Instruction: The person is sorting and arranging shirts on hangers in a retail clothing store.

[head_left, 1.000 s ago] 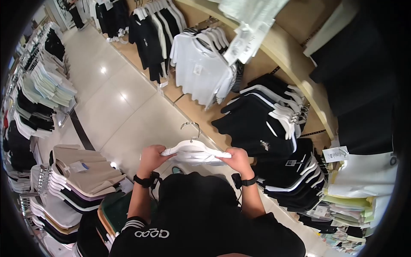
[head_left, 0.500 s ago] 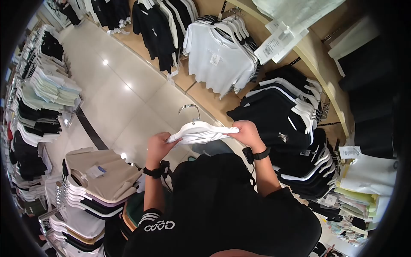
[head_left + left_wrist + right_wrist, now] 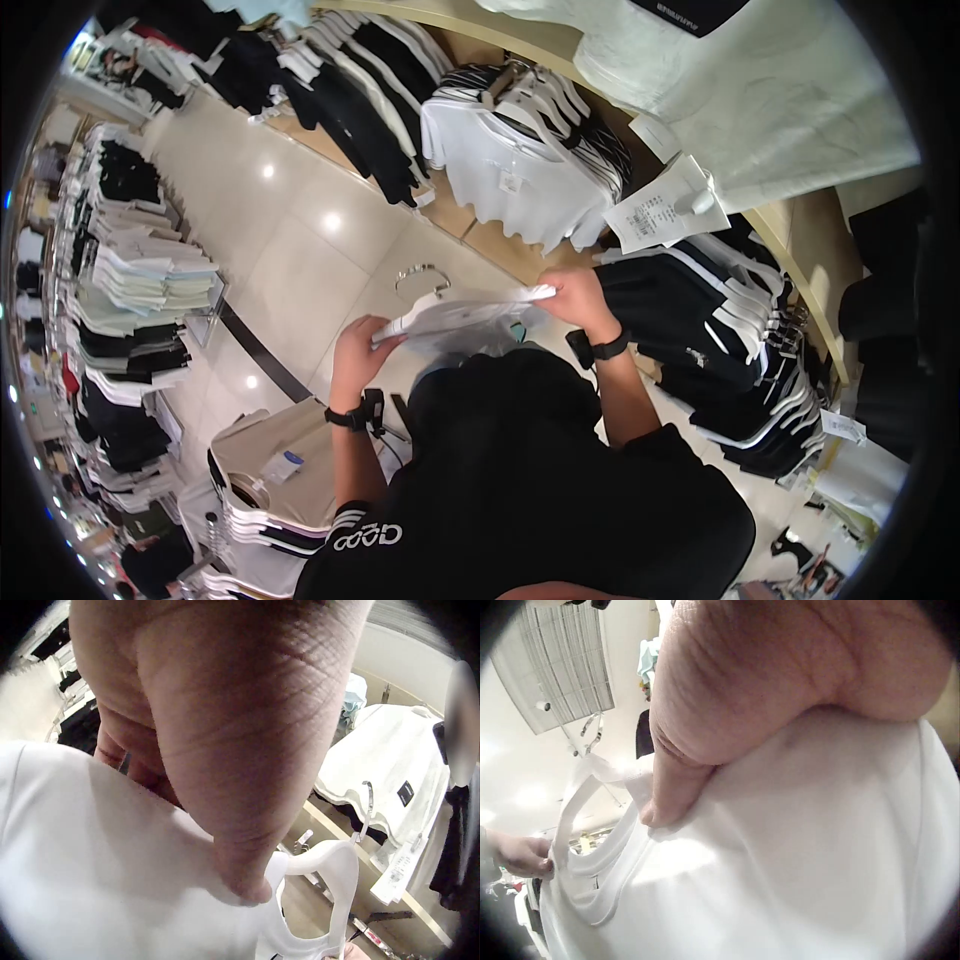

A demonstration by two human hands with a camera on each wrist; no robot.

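A white T-shirt (image 3: 112, 862) on a white hanger (image 3: 343, 881) is stretched between both hands, in front of the person's body. My left hand (image 3: 362, 352) pinches one shoulder of the shirt and hanger, thumb on the near side in the left wrist view. At the other shoulder, my right hand (image 3: 580, 298) grips the cloth in the same way, slightly higher in the head view. The metal hook (image 3: 422, 275) sticks up free between them, and the neckline (image 3: 604, 900) shows in the right wrist view. The hem is hidden behind the person's black shirt.
To the right is a wall rack with black T-shirts (image 3: 665, 310) and a white T-shirt (image 3: 505, 165) on hangers. A paper price tag (image 3: 665, 212) dangles from a pale garment at upper right. Beige shirts (image 3: 285, 455) hang at lower left. Tiled floor (image 3: 300, 255) runs between the racks.
Both hands have raised the hung T-shirt farther up in the view, and it now tilts, right end higher. The head view has turned, with the beige shirts shifting right and down.
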